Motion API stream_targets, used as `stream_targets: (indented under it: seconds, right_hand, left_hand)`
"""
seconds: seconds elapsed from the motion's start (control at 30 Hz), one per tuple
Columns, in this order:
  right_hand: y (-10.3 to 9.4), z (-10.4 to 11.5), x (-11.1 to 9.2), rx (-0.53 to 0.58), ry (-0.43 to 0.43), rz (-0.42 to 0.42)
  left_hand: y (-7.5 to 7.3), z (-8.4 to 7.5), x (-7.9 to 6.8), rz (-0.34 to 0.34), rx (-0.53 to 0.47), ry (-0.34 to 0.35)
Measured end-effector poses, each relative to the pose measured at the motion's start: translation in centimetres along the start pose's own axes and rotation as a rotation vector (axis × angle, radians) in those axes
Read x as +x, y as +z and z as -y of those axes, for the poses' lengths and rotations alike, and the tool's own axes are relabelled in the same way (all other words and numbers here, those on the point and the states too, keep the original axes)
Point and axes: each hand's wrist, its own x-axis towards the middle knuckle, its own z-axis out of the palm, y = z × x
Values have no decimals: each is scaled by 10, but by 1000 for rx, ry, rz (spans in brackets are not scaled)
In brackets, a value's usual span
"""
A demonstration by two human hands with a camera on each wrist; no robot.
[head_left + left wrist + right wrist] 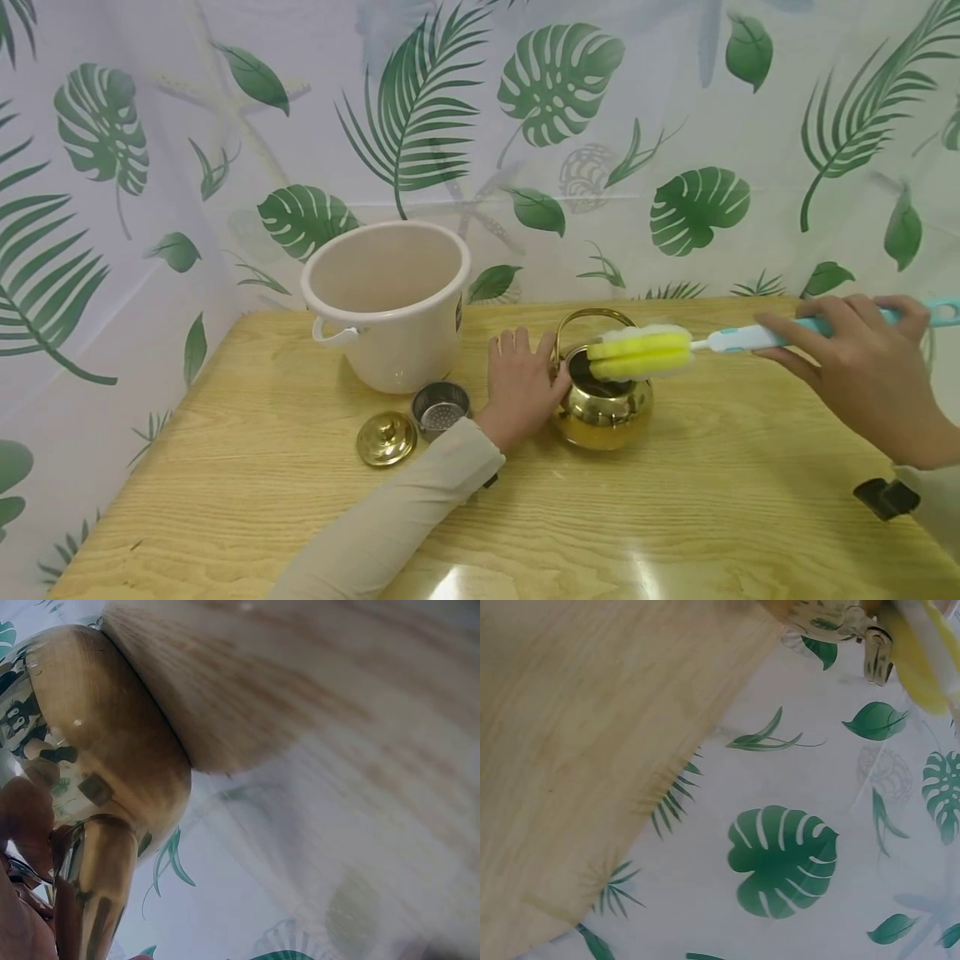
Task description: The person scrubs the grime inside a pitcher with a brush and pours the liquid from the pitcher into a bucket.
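A brass teapot point(603, 417) with a raised hoop handle stands lidless on the table. My left hand point(521, 383) holds its left side, thumb near the rim; in the left wrist view, part of the hand lies beside the teapot's spout point(97, 885). My right hand point(873, 367) grips the blue and white handle of a sponge bottle brush point(645, 352). The brush lies nearly level, its yellow and white head over the teapot's opening. In the right wrist view, the brush's yellow sponge point(915, 660) shows at the upper right, beside the teapot.
A white bucket point(401, 350) with a side handle stands at the back left. In front of it are a perforated metal strainer point(441, 408) and a brass lid point(386, 439). Leaf-patterned sheeting point(562, 83) hangs behind the wooden table point(712, 517).
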Motion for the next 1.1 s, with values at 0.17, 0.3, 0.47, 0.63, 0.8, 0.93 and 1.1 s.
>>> stream_targets:
  seconds: [0.17,0.3,0.47,0.63,0.8,0.93,1.1]
  right_hand:
    - [5,-1,-11,-2,42,-17]
    - [7,-3,-17,-6,59,-20]
    - [9,-7,-19,0,83,-16]
    - [9,-12,-18,3,103,-33]
    - [11,-21,-17,-3,174,-29]
    - [15,-27,-17,18,282,-18]
    - [21,-34,-21,35,390,1]
  left_hand:
    - [1,1,0,-23,3,5]
    - [1,1,0,-25,6,5]
    - [0,0,1,-8,9,-2]
    - [-1,0,0,-14,0,-5]
    - [0,0,-1,-29,-10,1]
    - [2,0,-1,-38,-10,4]
    - [1,0,-1,-41,-8,4]
